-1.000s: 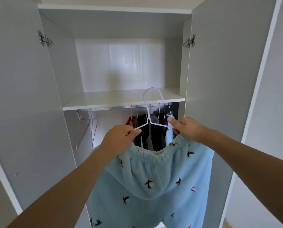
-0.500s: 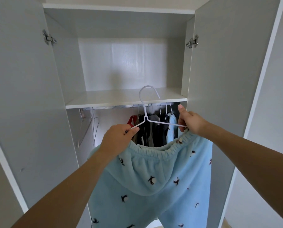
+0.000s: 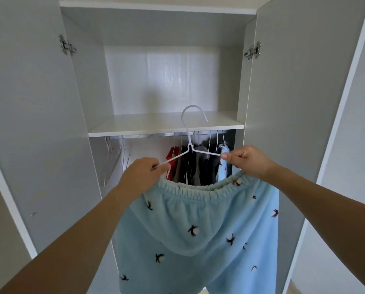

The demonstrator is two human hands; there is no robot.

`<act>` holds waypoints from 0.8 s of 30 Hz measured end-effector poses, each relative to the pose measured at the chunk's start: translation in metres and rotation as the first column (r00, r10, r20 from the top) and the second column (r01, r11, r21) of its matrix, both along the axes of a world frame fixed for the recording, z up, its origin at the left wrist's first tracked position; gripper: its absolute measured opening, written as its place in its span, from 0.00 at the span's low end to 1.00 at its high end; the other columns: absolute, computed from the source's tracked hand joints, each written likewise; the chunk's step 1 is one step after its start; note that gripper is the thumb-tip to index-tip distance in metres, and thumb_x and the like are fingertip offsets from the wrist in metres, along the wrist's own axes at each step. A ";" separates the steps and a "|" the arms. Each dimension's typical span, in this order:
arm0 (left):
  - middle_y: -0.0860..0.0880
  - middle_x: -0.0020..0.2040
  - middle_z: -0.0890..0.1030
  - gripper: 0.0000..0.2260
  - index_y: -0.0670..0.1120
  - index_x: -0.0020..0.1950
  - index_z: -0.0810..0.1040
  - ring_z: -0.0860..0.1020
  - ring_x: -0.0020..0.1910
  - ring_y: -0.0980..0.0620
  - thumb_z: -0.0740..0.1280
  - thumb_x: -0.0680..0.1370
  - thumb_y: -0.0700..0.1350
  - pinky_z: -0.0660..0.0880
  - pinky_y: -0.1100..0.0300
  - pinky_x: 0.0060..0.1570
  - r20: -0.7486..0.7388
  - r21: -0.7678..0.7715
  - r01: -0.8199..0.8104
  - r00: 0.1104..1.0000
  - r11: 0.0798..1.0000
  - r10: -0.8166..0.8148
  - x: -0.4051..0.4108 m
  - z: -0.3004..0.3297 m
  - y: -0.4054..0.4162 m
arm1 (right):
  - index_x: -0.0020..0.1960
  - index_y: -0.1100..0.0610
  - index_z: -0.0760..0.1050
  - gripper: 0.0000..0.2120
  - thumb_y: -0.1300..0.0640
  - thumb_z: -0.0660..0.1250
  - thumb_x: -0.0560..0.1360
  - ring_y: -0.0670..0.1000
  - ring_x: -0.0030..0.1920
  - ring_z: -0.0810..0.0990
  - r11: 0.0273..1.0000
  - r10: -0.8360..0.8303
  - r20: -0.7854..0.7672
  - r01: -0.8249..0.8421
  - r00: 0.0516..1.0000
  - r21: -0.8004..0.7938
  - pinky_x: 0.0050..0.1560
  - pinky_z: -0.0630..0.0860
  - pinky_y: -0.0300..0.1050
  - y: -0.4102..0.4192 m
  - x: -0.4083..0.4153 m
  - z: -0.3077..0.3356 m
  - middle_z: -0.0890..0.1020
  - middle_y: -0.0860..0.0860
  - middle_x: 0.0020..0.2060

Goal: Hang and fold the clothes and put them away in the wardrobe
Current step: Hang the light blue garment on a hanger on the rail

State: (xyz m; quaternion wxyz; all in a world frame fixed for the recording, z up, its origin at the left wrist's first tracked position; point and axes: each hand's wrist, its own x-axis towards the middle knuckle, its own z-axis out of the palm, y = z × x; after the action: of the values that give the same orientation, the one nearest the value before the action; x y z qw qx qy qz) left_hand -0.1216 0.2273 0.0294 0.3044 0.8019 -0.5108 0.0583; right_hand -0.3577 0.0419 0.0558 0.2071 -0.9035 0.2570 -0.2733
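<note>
Both hands are holding up a thin white wire hanger (image 3: 191, 148) in front of the open white wardrobe (image 3: 166, 126), hook pointing up and overlapping the front edge of the white shelf (image 3: 135, 124). Left hand (image 3: 142, 177) is pinching the left arm of the hanger between thumb and curled fingers, and is also gripping the left end of the waistband. Right hand (image 3: 248, 159) is pinching the right arm of the hanger with fingers curled, knuckles toward camera, sitting on the right end of the waistband.

Light blue fleece pyjama trousers with small dark penguin-like prints (image 3: 198, 230) are hanging from the hands below the hanger, elastic waistband sagging in a curve between them, legs dropping out of frame at the bottom. Cannot tell how the trousers are attached to the hanger bar; it is hidden behind hands and fabric.

Inside, under the shelf, a metal rail (image 3: 147, 135) is carrying a row of hung clothes, red, grey, dark and light blue (image 3: 198, 164), bunched toward the right. Spare empty wire hangers (image 3: 113, 160) are hanging at the left end of the rail, well apart from the clothes. Both wardrobe doors (image 3: 35, 124) are standing open, metal hinges (image 3: 66, 46) showing near the top.
</note>
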 end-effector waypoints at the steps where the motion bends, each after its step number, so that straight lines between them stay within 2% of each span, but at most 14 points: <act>1: 0.51 0.30 0.70 0.21 0.48 0.33 0.68 0.69 0.30 0.54 0.59 0.78 0.62 0.65 0.61 0.32 0.004 0.038 -0.037 0.999 0.999 0.037 0.006 0.001 0.003 | 0.26 0.53 0.54 0.29 0.33 0.61 0.70 0.47 0.25 0.56 1.000 -0.006 0.015 0.006 1.000 -0.017 0.33 0.59 0.42 0.000 0.000 -0.001 0.57 0.46 0.20; 2: 0.51 0.31 0.72 0.20 0.48 0.35 0.69 0.71 0.31 0.53 0.59 0.79 0.61 0.66 0.60 0.34 0.034 0.078 -0.085 0.996 0.993 0.083 0.009 0.003 0.005 | 0.27 0.53 0.54 0.29 0.35 0.61 0.71 0.46 0.24 0.56 0.999 -0.016 0.026 0.017 1.000 -0.032 0.32 0.59 0.42 0.000 0.000 -0.001 0.58 0.46 0.20; 4: 0.51 0.36 0.75 0.15 0.49 0.39 0.71 0.75 0.38 0.51 0.57 0.80 0.56 0.71 0.58 0.43 0.235 0.152 -0.199 0.959 0.968 0.160 0.011 0.006 0.006 | 0.27 0.54 0.55 0.28 0.39 0.63 0.75 0.47 0.23 0.58 0.997 -0.035 0.038 0.037 0.999 -0.061 0.31 0.59 0.43 0.000 0.004 -0.001 0.59 0.47 0.18; 5: 0.51 0.39 0.75 0.12 0.49 0.42 0.72 0.75 0.40 0.51 0.58 0.80 0.54 0.72 0.56 0.48 0.310 0.154 -0.210 0.938 0.965 0.154 0.008 0.009 0.004 | 0.26 0.54 0.55 0.28 0.41 0.63 0.75 0.47 0.23 0.59 0.997 -0.042 0.042 0.044 0.998 -0.068 0.32 0.59 0.43 -0.001 0.007 0.000 0.60 0.47 0.18; 6: 0.51 0.39 0.76 0.10 0.49 0.43 0.72 0.75 0.40 0.51 0.59 0.80 0.53 0.73 0.54 0.50 0.320 0.138 -0.168 0.940 0.976 0.116 0.003 0.013 0.001 | 0.26 0.55 0.56 0.28 0.41 0.63 0.76 0.47 0.23 0.59 0.997 -0.041 0.045 0.045 0.998 -0.070 0.32 0.59 0.43 -0.001 0.009 -0.001 0.60 0.47 0.18; 7: 0.51 0.38 0.75 0.10 0.49 0.43 0.72 0.75 0.38 0.52 0.59 0.80 0.52 0.74 0.55 0.47 0.260 0.126 -0.079 0.965 0.989 0.044 -0.003 0.017 -0.003 | 0.26 0.55 0.57 0.28 0.41 0.63 0.75 0.46 0.24 0.59 0.998 -0.031 0.041 0.034 0.999 -0.061 0.33 0.60 0.43 -0.002 0.012 -0.002 0.61 0.46 0.19; 9: 0.51 0.34 0.73 0.14 0.46 0.40 0.71 0.71 0.32 0.53 0.59 0.81 0.54 0.71 0.59 0.38 0.019 0.091 0.111 0.993 0.990 -0.113 -0.015 0.023 -0.011 | 0.26 0.58 0.60 0.29 0.38 0.63 0.74 0.48 0.27 0.63 1.000 0.000 0.012 0.000 1.000 -0.004 0.35 0.63 0.43 -0.005 0.016 -0.006 0.64 0.48 0.23; 11: 0.49 0.34 0.71 0.21 0.41 0.41 0.72 0.68 0.31 0.52 0.57 0.81 0.57 0.68 0.58 0.36 -0.143 0.021 0.183 0.974 0.983 -0.178 -0.021 0.027 -0.018 | 0.27 0.59 0.66 0.31 0.34 0.61 0.73 0.51 0.30 0.67 0.995 0.010 -0.029 -0.007 1.000 0.098 0.38 0.67 0.43 -0.005 0.020 -0.009 0.68 0.53 0.26; 12: 0.48 0.33 0.69 0.22 0.41 0.40 0.72 0.67 0.31 0.52 0.57 0.81 0.58 0.67 0.58 0.35 -0.165 -0.003 0.192 0.968 0.981 -0.190 -0.023 0.027 -0.020 | 0.27 0.58 0.68 0.32 0.31 0.58 0.72 0.51 0.30 0.68 0.987 -0.001 -0.047 0.008 0.999 0.158 0.38 0.68 0.44 -0.005 0.021 -0.010 0.69 0.53 0.26; 16: 0.51 0.28 0.64 0.21 0.46 0.33 0.64 0.64 0.27 0.53 0.58 0.81 0.57 0.64 0.60 0.32 -0.118 -0.008 0.212 0.970 0.977 -0.212 -0.029 0.021 -0.026 | 0.22 0.56 0.67 0.36 0.30 0.49 0.76 0.51 0.27 0.68 0.952 -0.086 -0.005 0.084 0.996 0.294 0.37 0.67 0.43 -0.003 0.025 -0.014 0.68 0.50 0.21; 19: 0.50 0.28 0.64 0.21 0.45 0.33 0.64 0.64 0.27 0.53 0.58 0.81 0.56 0.64 0.60 0.32 -0.070 -0.003 0.234 0.970 0.972 -0.234 -0.039 0.021 -0.033 | 0.20 0.55 0.64 0.37 0.32 0.45 0.77 0.50 0.26 0.67 0.934 -0.115 0.016 0.102 0.993 0.343 0.37 0.65 0.43 0.000 0.028 -0.019 0.68 0.50 0.21; 24: 0.51 0.27 0.63 0.22 0.46 0.32 0.63 0.62 0.26 0.54 0.58 0.81 0.57 0.63 0.61 0.31 -0.009 -0.037 0.213 0.977 0.976 -0.214 -0.039 0.020 -0.037 | 0.28 0.58 0.70 0.35 0.36 0.43 0.79 0.48 0.27 0.70 0.924 -0.098 0.006 0.089 0.995 0.372 0.38 0.67 0.41 -0.004 0.023 -0.015 0.73 0.51 0.23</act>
State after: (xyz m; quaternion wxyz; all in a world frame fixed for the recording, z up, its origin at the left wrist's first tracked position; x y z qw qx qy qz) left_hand -0.1608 0.1899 0.0491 0.3264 0.7372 -0.5909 0.0293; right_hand -0.3343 0.0383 0.0405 0.3638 -0.8315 0.3442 -0.2401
